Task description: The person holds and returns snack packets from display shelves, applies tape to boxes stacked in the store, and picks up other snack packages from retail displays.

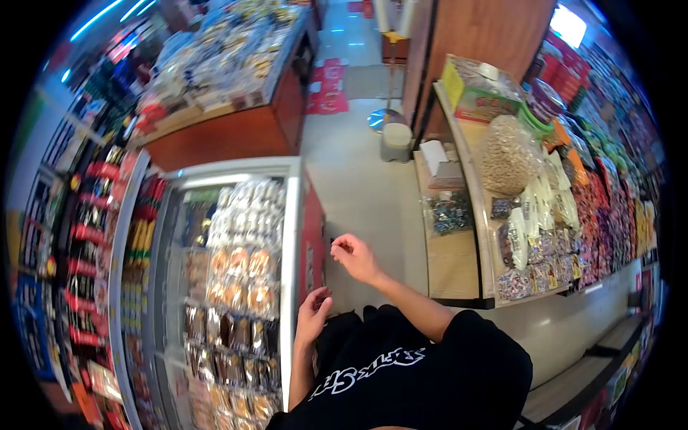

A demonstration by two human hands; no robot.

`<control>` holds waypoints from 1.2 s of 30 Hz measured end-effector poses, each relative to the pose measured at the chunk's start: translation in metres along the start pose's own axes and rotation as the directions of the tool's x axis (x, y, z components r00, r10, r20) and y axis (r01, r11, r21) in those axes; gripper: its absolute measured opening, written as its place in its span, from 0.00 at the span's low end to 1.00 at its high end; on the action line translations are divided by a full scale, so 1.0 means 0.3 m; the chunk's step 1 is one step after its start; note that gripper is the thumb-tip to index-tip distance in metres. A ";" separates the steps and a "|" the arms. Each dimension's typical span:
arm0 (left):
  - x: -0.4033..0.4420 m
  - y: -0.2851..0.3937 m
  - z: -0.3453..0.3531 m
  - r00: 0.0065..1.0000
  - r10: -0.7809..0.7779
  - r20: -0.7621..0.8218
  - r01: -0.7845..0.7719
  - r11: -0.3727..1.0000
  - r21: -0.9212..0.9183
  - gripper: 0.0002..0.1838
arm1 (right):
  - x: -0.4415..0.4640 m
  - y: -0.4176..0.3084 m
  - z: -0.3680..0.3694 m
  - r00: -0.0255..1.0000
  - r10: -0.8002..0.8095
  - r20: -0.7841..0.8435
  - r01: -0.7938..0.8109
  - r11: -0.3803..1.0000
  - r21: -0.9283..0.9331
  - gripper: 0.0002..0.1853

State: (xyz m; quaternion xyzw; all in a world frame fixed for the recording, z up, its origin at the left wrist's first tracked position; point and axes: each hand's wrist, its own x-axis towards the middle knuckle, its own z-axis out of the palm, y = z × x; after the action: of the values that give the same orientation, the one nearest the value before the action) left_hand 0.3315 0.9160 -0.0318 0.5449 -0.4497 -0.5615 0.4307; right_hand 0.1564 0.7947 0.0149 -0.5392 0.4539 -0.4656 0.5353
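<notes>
My left hand [312, 312] is raised close beside the metal rim of a glass-topped display case [292, 236]; its fingers are loosely apart and nothing shows in it. Ahead of my body, over the aisle floor, my right hand [352, 256] hangs in the air with its fingers curled inward. Whether something small is in that curl cannot be made out. Inside the case lie rows of wrapped round buns [239, 269] and dark wrapped pastries [231, 333].
A wooden counter [229, 132] heaped with bagged goods stands at the back left. On the right a shelf holds a large bag of nuts [507, 156] and many small packets. A stool [395, 140] and a red mat [328, 89] are on the aisle floor.
</notes>
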 end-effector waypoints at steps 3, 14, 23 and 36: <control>0.181 0.017 0.064 0.997 -0.050 -0.061 0.032 0.964 -0.263 0.14 | 0.102 -0.026 -0.117 0.996 0.029 -0.084 -0.028 0.999 0.020 0.10; 1.082 0.173 0.166 0.986 -0.034 0.164 0.058 0.988 -0.146 0.14 | 0.734 0.005 -0.498 0.969 0.042 -0.244 -0.086 0.981 -0.172 0.09; 1.787 0.488 0.272 0.934 0.101 0.343 -0.089 0.995 -0.051 0.14 | 1.208 -0.001 -0.712 0.903 0.043 -0.427 -0.088 0.992 -0.085 0.11; 2.525 0.691 0.308 0.996 -0.009 0.086 0.009 1.000 0.004 0.14 | 2.133 0.086 -1.068 0.938 -0.017 -0.346 -0.087 0.955 -0.283 0.14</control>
State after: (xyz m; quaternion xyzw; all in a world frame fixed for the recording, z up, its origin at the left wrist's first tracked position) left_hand 0.2113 0.1351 0.0002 0.5232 -0.4665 -0.5854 0.4073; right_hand -0.0612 0.1125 -0.0028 -0.5144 0.6143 -0.4705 0.3697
